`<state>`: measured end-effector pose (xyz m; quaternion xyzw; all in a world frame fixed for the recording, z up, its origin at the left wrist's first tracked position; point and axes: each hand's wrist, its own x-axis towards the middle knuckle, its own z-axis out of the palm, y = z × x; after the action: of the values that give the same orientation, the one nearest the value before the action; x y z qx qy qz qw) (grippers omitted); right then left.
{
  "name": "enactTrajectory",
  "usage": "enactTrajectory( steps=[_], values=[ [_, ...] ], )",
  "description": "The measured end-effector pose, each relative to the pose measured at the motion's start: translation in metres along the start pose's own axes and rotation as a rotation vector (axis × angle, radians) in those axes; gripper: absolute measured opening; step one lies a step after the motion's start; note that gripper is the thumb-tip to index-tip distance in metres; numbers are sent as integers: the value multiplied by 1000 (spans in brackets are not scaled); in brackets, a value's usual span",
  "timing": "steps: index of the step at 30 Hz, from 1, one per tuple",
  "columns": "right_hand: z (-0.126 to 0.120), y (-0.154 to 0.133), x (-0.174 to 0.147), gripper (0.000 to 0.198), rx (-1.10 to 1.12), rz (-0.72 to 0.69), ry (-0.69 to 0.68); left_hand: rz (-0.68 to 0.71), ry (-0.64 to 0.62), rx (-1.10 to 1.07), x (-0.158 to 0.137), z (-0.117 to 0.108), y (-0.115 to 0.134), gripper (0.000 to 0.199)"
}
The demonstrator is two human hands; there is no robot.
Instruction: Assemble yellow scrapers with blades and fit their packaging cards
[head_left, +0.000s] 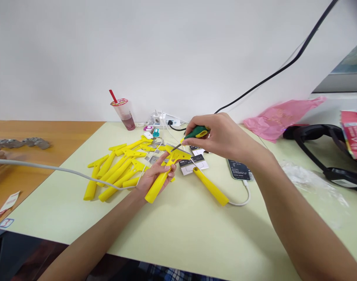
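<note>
Left fingers hold a yellow scraper, right fingers a screwdriver, beside piled scrapers.

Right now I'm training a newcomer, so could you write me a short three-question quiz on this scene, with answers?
1. Which hand holds the green-handled tool?
2. True or false: the drink cup stands to the right of the phone in the picture.
3. Fill in: the handled piece in the left hand is coloured ____.

Key:
1. The right hand.
2. False.
3. Yellow.
</note>
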<state>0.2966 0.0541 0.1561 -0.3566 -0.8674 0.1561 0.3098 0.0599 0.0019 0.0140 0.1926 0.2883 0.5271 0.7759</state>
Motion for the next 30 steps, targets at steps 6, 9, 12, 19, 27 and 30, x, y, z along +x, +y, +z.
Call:
enactTrajectory(
  steps=[6,9,12,19,27,30],
  values=[
    [0,0,0,17,-14,-11,-4,-1,-9,8,0,-1,-1,82],
    [0,0,0,17,-24,-22,-1,0,5,18,1,-1,-2,81],
    [0,0,0,18,-28,-22,0,4,16,13,1,-2,-2,79],
    [3,1,0,18,-61,-59,-4,3,10,50,1,-2,-4,81],
    [16,-3,2,25,-150,-127,25,-11,3,167,2,-7,-6,86],
    [20,-5,2,31,-172,-99,62,-14,5,188,2,-8,-6,85]
  ],
)
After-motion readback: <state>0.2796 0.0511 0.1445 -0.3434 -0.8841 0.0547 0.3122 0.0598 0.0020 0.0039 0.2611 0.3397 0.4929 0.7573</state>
